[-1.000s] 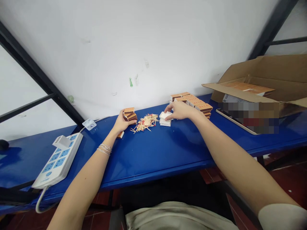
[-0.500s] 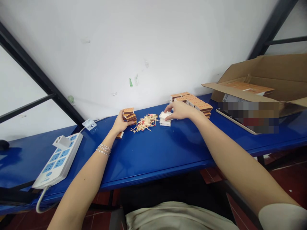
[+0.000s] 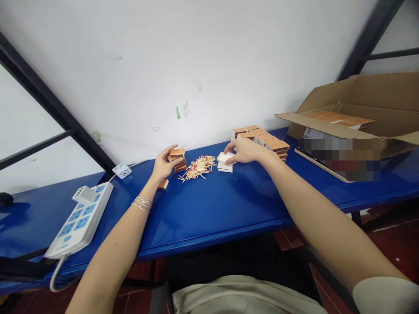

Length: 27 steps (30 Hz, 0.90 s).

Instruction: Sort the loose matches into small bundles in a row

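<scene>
My left hand is closed round a small stack of orange matchbox sleeves on the blue table, thumb and fingers gripping its sides. A single sleeve lies by my left wrist. Right of the stack sits a loose heap of matches. My right hand rests its fingertips on a short stack of white inner trays, pinching the top one. Behind that hand stand rows of stacked orange matchboxes.
A white and blue power strip with a plugged adapter lies at the left, its cable over the front edge. An open cardboard box stands at the far right, a flat phone-like slab in front of it. A white wall is just behind.
My left hand has shifted its grip on the sleeve stack, fingers now over the top. The stack sits slightly tidier. My right hand has barely moved.
</scene>
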{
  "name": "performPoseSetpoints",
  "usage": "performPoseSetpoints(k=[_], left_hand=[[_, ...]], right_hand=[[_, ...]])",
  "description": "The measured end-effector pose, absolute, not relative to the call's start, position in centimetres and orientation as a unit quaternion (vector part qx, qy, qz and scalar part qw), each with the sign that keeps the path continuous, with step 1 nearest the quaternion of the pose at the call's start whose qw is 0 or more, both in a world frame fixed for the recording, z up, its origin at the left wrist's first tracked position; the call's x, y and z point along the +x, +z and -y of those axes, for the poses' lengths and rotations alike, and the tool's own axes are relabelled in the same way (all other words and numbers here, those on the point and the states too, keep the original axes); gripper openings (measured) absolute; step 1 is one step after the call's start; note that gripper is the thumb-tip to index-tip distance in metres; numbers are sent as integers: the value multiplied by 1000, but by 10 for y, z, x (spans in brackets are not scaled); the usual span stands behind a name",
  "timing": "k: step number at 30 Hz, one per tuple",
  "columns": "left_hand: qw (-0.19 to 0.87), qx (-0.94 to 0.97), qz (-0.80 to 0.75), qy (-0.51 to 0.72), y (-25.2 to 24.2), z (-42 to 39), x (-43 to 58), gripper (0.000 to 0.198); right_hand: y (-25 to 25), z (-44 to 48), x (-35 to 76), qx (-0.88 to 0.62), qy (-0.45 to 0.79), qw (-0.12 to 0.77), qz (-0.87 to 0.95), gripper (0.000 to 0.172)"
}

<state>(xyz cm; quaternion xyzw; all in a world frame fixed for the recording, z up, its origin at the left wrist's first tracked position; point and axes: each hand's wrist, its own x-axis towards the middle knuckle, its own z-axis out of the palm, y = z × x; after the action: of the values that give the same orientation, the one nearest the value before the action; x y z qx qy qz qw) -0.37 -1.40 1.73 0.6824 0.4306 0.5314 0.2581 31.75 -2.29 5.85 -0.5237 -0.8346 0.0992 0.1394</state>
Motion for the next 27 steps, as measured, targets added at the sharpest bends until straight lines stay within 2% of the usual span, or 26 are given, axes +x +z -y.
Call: performPoseSetpoints(k=[4, 11, 20, 27], left_hand=[[255, 663, -447, 543, 14, 11, -4, 57], [260, 650, -456, 550, 16, 14, 0, 58], [233, 644, -463, 563, 17, 14, 2, 44], [268, 643, -447, 561, 16, 14, 1, 56]], right_hand=[[60, 24, 317, -523, 102, 139, 835, 46], [60, 25, 316, -526, 91, 136, 835, 44], [59, 23, 317, -521, 83, 130, 840, 45], [58, 22, 317, -516, 92, 128, 842, 48]])
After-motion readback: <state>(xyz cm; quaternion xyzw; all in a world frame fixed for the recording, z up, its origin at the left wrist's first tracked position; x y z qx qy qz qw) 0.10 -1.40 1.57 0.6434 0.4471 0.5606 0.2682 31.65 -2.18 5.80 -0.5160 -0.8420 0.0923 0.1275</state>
